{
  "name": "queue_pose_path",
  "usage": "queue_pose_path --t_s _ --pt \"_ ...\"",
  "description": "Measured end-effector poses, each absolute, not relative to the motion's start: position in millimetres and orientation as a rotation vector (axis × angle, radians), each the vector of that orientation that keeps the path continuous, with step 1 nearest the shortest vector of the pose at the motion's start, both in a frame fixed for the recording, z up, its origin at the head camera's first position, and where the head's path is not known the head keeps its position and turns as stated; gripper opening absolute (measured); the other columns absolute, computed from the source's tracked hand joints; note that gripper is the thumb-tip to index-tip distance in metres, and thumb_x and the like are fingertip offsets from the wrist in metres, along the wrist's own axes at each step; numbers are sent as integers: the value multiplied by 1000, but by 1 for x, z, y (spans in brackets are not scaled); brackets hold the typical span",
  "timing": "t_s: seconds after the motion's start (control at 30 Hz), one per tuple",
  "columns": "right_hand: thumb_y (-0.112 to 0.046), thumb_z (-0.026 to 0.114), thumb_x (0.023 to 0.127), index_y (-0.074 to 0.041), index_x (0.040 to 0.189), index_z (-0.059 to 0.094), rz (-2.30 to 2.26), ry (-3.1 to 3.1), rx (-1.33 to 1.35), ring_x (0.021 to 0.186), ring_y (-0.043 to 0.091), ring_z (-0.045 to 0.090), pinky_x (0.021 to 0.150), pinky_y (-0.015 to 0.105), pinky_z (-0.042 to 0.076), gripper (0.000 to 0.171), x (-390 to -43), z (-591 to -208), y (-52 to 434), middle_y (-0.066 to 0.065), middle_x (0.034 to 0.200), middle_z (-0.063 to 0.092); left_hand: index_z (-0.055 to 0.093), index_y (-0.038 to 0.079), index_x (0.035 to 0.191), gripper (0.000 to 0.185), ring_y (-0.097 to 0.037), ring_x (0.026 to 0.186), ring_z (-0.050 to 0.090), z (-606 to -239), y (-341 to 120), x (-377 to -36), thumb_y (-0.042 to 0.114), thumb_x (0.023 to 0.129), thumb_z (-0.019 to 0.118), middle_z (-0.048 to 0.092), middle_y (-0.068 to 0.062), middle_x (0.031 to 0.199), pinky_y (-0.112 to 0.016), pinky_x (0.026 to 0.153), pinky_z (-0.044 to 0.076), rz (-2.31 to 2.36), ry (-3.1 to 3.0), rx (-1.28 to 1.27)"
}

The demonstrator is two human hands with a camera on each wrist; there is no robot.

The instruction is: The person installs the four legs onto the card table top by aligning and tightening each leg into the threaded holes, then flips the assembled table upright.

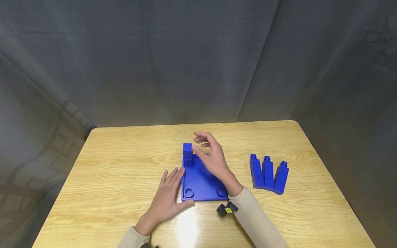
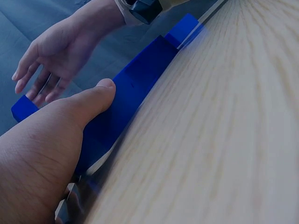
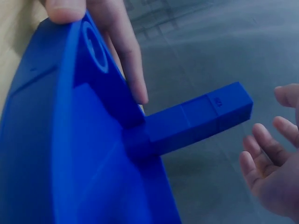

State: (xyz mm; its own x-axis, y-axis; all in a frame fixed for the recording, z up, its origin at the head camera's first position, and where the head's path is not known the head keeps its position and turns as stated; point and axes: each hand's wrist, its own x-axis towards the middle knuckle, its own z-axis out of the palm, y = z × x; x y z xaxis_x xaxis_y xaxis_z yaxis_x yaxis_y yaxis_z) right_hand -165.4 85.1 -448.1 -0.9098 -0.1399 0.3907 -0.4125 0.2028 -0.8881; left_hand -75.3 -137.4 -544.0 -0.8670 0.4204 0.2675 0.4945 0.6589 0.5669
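1. Wooden table (image 1: pixel 102 165): light grain, rounded corners, fills the lower half of the head view.
2. Grey fabric backdrop (image 1: pixel 173 58) hangs behind the table and wraps round both sides, with soft folds.
3. Bright glare patch (image 1: pixel 186 224) on the tabletop near the front edge.
4. Light falls off toward the backdrop's upper corners.

You wear long beige sleeves that end at both wrists, in the lower middle of the head view. On your right wrist (image 1: pixel 227 208) sits a small black device with a yellow mark.
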Motion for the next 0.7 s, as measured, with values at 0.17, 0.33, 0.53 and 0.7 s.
queue_pose_path --t_s 0.17,0.33,0.53,0.7 --pt "-8 76 104 -2 144 65 1753 -2261 522 122 33 68 104 53 58 43 -164 -443 92 15 126 74 32 7 175 115 -41 164 35 -544 -138 -75 87 95 58 40 -15 177 -60 138 6 -996 -2751 -763" --pt "-9 76 104 -2 145 64 1690 -2292 581 122 33 68 104 55 56 44 -160 -440 102 18 127 74 33 7 175 115 -42 164 35 -546 -137 -76 88 96 57 41 -15 177 -61 138 7 -996 -2750 -763" --pt "-5 77 102 -4 145 65 1652 -2297 586 120 32 69 103 57 56 45 -151 -439 121 19 126 74 32 9 175 115 -41 165 34 -546 -138 -76 86 95 60 39 -14 178 -59 139 5 -988 -2766 -755" --pt "1 77 100 -4 144 66 1641 -2237 576 119 33 69 103 42 55 46 -142 -440 139 18 124 75 31 9 176 115 -41 165 34 -546 -138 -75 84 94 64 39 -13 178 -59 139 5 -983 -2771 -754"
